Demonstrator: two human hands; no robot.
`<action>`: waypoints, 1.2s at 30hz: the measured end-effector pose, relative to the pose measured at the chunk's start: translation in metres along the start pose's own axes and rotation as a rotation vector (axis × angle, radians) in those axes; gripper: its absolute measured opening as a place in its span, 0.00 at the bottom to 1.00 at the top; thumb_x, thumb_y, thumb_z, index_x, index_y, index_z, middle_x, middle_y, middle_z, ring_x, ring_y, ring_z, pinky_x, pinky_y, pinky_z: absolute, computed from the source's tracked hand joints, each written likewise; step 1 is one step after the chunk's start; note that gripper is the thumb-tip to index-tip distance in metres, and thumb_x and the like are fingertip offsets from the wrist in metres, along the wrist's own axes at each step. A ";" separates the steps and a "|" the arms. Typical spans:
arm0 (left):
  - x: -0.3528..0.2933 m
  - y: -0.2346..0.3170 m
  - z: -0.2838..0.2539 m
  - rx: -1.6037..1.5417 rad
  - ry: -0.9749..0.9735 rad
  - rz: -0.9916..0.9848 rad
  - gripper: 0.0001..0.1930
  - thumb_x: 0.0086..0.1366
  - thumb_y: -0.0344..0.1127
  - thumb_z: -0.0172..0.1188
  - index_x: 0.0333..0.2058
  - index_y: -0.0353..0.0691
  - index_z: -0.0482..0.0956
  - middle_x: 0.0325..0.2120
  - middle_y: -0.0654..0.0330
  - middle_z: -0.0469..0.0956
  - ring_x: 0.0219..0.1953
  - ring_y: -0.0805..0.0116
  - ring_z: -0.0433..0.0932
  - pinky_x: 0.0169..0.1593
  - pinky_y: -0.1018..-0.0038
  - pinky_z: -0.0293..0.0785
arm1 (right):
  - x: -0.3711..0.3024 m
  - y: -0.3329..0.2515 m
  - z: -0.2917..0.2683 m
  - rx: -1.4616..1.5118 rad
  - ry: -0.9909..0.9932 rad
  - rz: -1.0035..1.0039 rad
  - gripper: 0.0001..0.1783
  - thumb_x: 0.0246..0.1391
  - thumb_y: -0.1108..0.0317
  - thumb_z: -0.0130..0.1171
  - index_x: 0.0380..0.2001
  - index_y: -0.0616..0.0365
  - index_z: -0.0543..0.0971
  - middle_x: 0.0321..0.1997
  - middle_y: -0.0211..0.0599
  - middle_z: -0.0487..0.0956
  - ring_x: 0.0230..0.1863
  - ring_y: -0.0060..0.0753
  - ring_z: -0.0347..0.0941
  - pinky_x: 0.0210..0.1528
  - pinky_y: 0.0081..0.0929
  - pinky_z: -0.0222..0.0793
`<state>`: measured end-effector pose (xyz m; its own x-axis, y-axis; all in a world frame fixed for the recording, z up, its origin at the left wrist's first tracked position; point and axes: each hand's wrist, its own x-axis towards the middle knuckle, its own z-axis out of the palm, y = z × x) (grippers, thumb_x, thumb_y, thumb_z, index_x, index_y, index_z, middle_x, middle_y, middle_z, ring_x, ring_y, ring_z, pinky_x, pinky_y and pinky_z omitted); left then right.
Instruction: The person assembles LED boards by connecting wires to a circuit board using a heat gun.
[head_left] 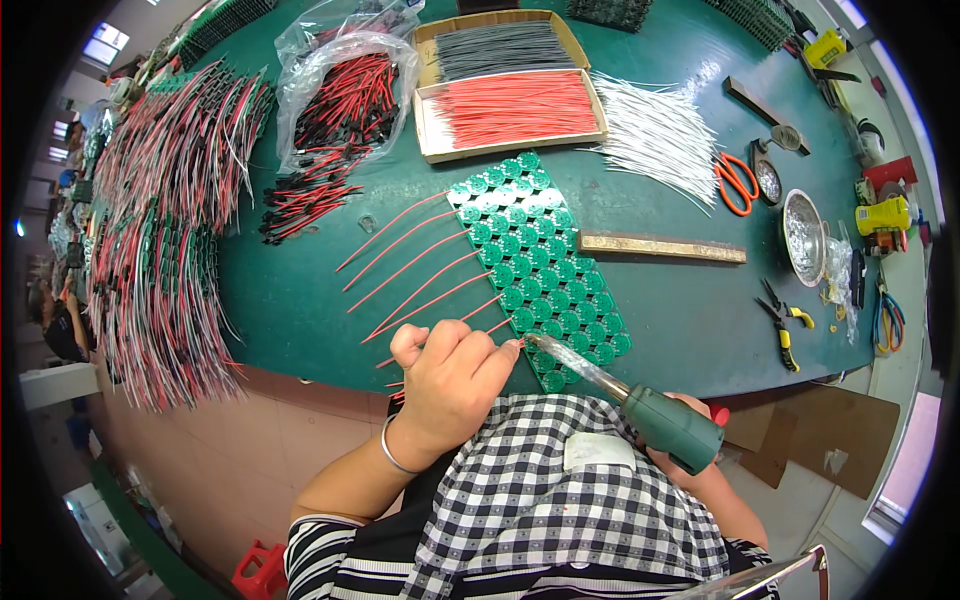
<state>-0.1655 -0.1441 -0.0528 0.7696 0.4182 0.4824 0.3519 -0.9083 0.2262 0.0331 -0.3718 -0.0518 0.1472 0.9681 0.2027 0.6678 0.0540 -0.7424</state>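
A green panel of round circuit boards (545,270) lies slanted on the table, with several red wires (425,255) reaching leftward from its left edge. My left hand (447,385) is at the panel's lower left edge, thumb and forefinger pinched on a red wire whose end meets the board. My right hand (692,404) is wrapped round the green handle of a soldering iron (672,428), partly hidden behind it. The iron's tip touches, or nearly touches, the board beside my left fingertips.
A bar (660,247) lies against the panel's right side. Beyond are a box of red wires (515,108), white wires (655,135) and a bag of red-black leads (350,100). Wired boards (165,240) pile up left; scissors (737,184), pliers (780,325) and a metal bowl (803,238) lie right.
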 end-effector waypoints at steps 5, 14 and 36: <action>0.000 -0.001 0.000 0.000 -0.011 -0.002 0.05 0.48 0.31 0.67 0.26 0.49 0.83 0.20 0.73 0.68 0.29 0.73 0.68 0.43 0.65 0.50 | 0.006 -0.001 -0.001 -0.122 0.019 -0.078 0.11 0.49 0.71 0.61 0.39 0.58 0.78 0.38 0.37 0.80 0.35 0.40 0.77 0.48 0.38 0.69; 0.000 -0.001 0.000 0.009 -0.013 0.002 0.06 0.48 0.31 0.67 0.26 0.50 0.83 0.20 0.73 0.68 0.29 0.73 0.68 0.43 0.64 0.50 | -0.007 -0.004 -0.007 0.258 -0.026 0.353 0.15 0.54 0.62 0.60 0.42 0.58 0.79 0.40 0.36 0.82 0.40 0.36 0.80 0.50 0.29 0.74; -0.008 0.013 -0.003 -0.011 -0.011 0.020 0.07 0.46 0.31 0.68 0.26 0.50 0.83 0.21 0.75 0.71 0.31 0.73 0.70 0.44 0.63 0.51 | -0.024 -0.002 -0.011 -0.095 -0.050 0.043 0.12 0.52 0.63 0.59 0.39 0.56 0.79 0.34 0.35 0.82 0.37 0.39 0.79 0.51 0.36 0.70</action>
<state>-0.1691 -0.1591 -0.0515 0.7822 0.4000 0.4777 0.3306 -0.9163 0.2259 0.0364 -0.3976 -0.0487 0.1423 0.9802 0.1380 0.7283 -0.0092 -0.6852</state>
